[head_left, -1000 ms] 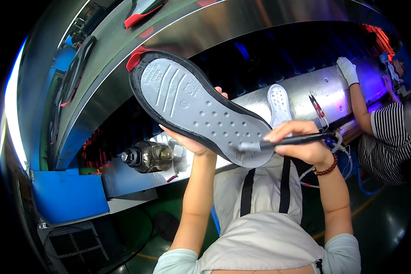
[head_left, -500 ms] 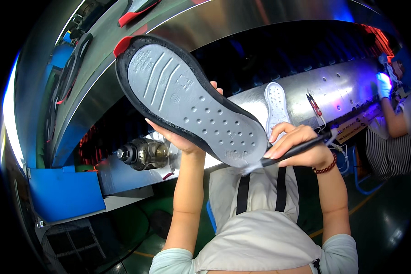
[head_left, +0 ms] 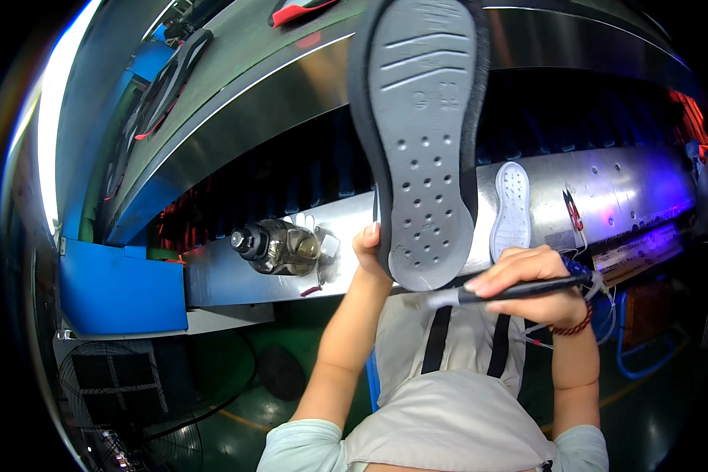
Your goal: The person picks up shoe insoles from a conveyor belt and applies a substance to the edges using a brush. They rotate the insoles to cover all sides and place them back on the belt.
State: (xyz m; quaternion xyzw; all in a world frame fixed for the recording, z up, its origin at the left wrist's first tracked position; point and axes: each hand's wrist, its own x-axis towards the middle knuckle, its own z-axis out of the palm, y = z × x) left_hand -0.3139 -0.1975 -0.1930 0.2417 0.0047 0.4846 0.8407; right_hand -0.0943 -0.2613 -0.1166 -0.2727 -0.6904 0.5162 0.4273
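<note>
A large shoe sole (head_left: 431,169) with a grey, dimpled face and a black rim stands nearly upright before me, its upper end cut off by the picture's edge. My left hand (head_left: 367,245) grips it at the left side near the lower end; most of those fingers are hidden behind it. In my right hand (head_left: 525,283) is a black-handled brush (head_left: 527,289) with a pale, blurred tip pointing left. That tip lies just under the sole's lower end; whether they touch, I cannot tell. Behind my right hand a white, dotted insole (head_left: 513,206) lies on the metal shelf (head_left: 346,216).
A dark see-through bottle (head_left: 295,250) stands on the shelf at left. Red-handled snips (head_left: 574,211) lie at right, near thin white tubing. Above, a green belt (head_left: 240,59) carries shoe parts. A blue box (head_left: 122,285) juts out at left, above a fan (head_left: 126,385).
The sole has swung from a leftward slant to nearly upright and moved up and right. The brush has come away from the sole's face to below its lower edge.
</note>
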